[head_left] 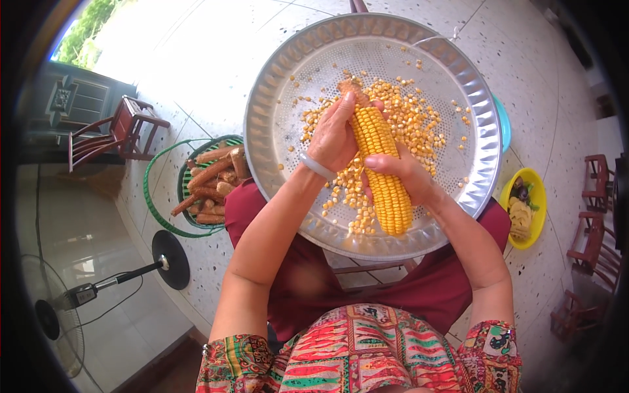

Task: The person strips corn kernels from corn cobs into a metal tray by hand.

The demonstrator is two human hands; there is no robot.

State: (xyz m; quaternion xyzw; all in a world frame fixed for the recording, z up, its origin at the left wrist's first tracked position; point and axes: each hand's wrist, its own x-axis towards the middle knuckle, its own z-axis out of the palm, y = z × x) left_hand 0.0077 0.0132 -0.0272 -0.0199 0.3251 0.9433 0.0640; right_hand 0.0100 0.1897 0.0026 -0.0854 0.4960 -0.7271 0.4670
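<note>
Both my hands are closed around one yellow ear of corn [386, 196], tilted with its thick lower end toward me. My left hand [334, 131], with a pale bangle at the wrist, grips the upper end beside a bare brownish tip. Lower down, my right hand [403, 173] wraps the middle, thumb lying across the kernels. Beneath them is a wide, round metal tray [262, 118] with a perforated bottom and fluted rim, resting over my knees. Loose corn kernels [409, 108] are scattered on it, thickest around and under the ear.
To the left, a green basket [190, 229] holds several bare cobs [209, 177]. A floor fan [85, 295] and a wooden chair [124, 131] stand farther left. On the right are a yellow bowl [540, 209] with scraps, a blue basin [503, 124] partly under the tray, and small wooden chairs [593, 239].
</note>
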